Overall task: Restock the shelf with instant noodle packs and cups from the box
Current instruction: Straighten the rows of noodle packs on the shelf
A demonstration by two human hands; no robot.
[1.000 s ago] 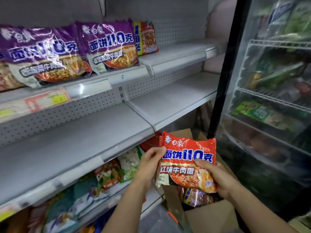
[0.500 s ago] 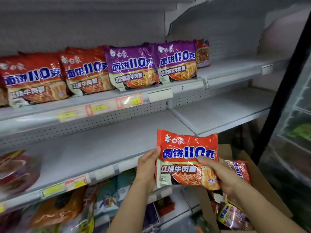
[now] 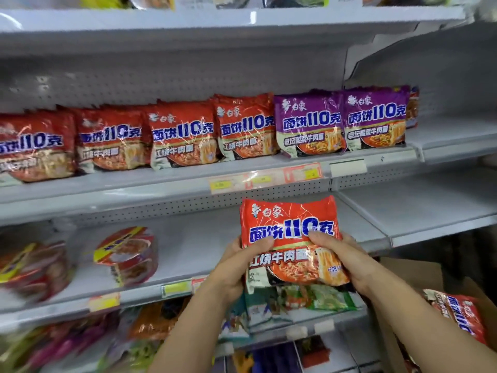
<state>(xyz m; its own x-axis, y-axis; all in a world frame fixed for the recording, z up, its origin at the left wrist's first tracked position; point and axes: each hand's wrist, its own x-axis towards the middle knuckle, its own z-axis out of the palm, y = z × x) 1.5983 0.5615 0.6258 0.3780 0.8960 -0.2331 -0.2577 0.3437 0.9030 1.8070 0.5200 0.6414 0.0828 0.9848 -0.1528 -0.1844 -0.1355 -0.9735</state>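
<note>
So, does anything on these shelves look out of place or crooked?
Yes, mildly. On the middle shelf, the noodle bowl lies tipped on its side with its lid facing outward, while the packs in the red row above stand upright. The pack held by both hands looks intact.

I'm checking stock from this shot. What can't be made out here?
Head view only:
- Price tags: blurred, unreadable.
- Noodle bowls: motion-blurred labels.
- Top shelf goods: cut by the upper edge.
- Box: contents mostly behind the right hand and forearm.
- Held red pack: its back faces away.
</note>
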